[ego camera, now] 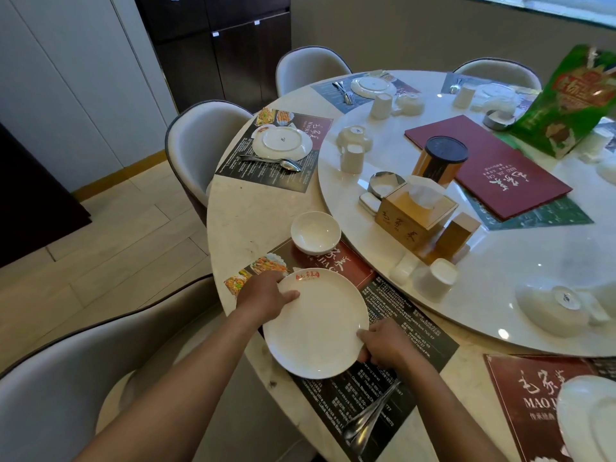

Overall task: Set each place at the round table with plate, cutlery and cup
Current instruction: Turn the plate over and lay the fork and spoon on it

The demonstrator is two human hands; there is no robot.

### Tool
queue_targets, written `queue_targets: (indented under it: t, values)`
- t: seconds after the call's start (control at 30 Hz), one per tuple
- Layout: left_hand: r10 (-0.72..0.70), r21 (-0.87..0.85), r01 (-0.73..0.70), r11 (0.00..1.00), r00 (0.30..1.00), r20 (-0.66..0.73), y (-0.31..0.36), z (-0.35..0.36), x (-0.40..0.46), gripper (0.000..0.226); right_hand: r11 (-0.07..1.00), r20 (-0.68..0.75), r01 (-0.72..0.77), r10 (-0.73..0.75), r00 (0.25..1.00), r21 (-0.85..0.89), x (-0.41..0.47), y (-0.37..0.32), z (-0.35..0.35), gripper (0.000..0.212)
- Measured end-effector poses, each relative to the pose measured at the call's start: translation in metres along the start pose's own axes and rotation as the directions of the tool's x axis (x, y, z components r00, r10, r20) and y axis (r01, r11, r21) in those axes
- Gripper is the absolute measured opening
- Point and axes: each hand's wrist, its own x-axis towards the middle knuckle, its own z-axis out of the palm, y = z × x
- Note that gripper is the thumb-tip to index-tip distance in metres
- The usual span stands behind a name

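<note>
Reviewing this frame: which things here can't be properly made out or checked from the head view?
- Plate at the lower right: cut off by the frame edge.
- Placemat small print: too small and blurred to read.
- Right hand fingers under the white plate: hidden by the plate; same for the left hand.
- Far place setting: washed out by window glare, partly behind the green bag.
</note>
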Motion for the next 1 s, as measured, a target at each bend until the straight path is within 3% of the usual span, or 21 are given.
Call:
queue_targets:
  t: [0.27,0.33,0.43,0.57,0.7,0.77,0.87,1.0]
  values:
    - [-0.008,-0.030,0.006,1.000,0.999,-0.051,0.004,0.007,-0.011,0.053,0.993,-0.003,-0.019,0.019,1.000,-0.116,0.004,0.006,0.001,0.031]
    - [-0.067,-0.060,0.063,0.996,0.995,-0.073,-0.001,0.006,-0.024,0.052,0.973,-0.100,-0.026,0.003,0.995,-0.229,0.007,0.004,-0.001,0.030]
    - [-0.210,-0.105,0.210,0.972,0.978,0.010,-0.016,0.009,-0.053,0.040,0.957,-0.302,0.032,-0.123,0.945,-0.288,0.006,-0.003,0.000,0.038]
    - [-0.260,-0.257,0.289,0.922,0.955,0.142,-0.032,0.023,-0.081,0.024,0.929,-0.273,0.196,-0.287,0.918,-0.314,0.004,-0.008,0.012,0.058]
    - [-0.225,-0.302,0.216,0.929,0.974,0.004,-0.036,0.020,-0.077,0.022,0.917,-0.315,0.165,-0.287,0.905,-0.363,-0.003,-0.004,0.023,0.055]
    - [-0.236,-0.317,0.206,0.926,0.970,-0.057,-0.037,0.012,-0.072,0.023,0.924,-0.306,0.143,-0.259,0.916,-0.355,-0.008,-0.002,0.027,0.042]
    - [-0.253,-0.402,0.221,0.889,0.967,-0.026,-0.044,0.005,-0.066,0.029,0.958,-0.315,0.128,-0.208,0.926,-0.256,-0.015,0.003,0.036,0.027]
    - [-0.226,-0.441,0.210,0.872,0.974,0.017,-0.051,0.004,-0.069,0.048,0.977,-0.278,0.175,-0.202,0.939,-0.117,-0.019,0.009,0.048,0.060]
